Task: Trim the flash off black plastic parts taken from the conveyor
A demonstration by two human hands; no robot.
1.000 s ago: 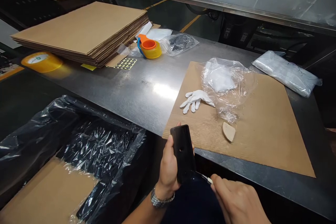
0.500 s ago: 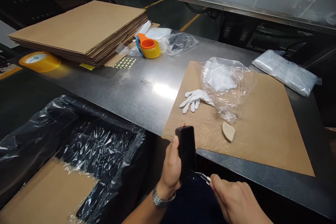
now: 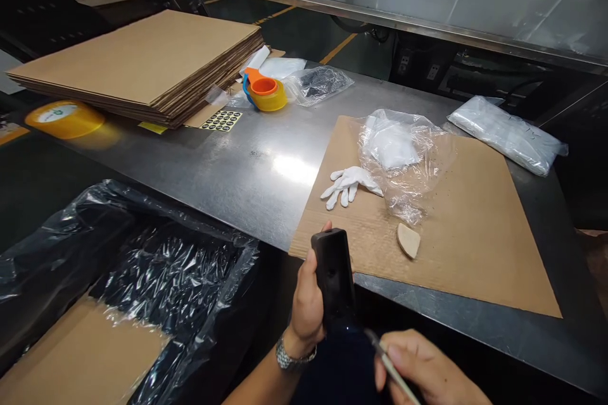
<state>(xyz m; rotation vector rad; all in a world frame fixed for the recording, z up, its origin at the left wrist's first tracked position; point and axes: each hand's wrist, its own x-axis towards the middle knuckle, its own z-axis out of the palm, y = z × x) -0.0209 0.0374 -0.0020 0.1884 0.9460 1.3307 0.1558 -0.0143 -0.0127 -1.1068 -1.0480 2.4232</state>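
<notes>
My left hand (image 3: 308, 304) is wrapped round a black, box-like plastic part (image 3: 334, 272), long and hollow, held upright in front of the table edge. Its open inner side faces me. In my right hand (image 3: 422, 364) is a slim knife-like tool (image 3: 392, 364) with a pale handle and a narrow metal end. That end points up and left, just below and right of the black part, apart from it. Beyond my hands, a tan wedge-shaped pad (image 3: 408, 241) and a white glove (image 3: 350, 186) lie on a flat cardboard sheet (image 3: 475, 234).
On the metal table (image 3: 228, 171) are a crumpled clear bag (image 3: 413, 145), a wrapped white packet (image 3: 508, 134), a tape dispenser (image 3: 266, 93), a sticker sheet (image 3: 221, 120), a tape roll (image 3: 64, 120) and stacked cardboard (image 3: 142, 63). A box lined with black plastic (image 3: 166, 266) stands at lower left.
The tool's end has come away from the black part and swung, so its handle now slants down to the right. The black part has turned, showing its hollow side. The view has shifted slightly.
</notes>
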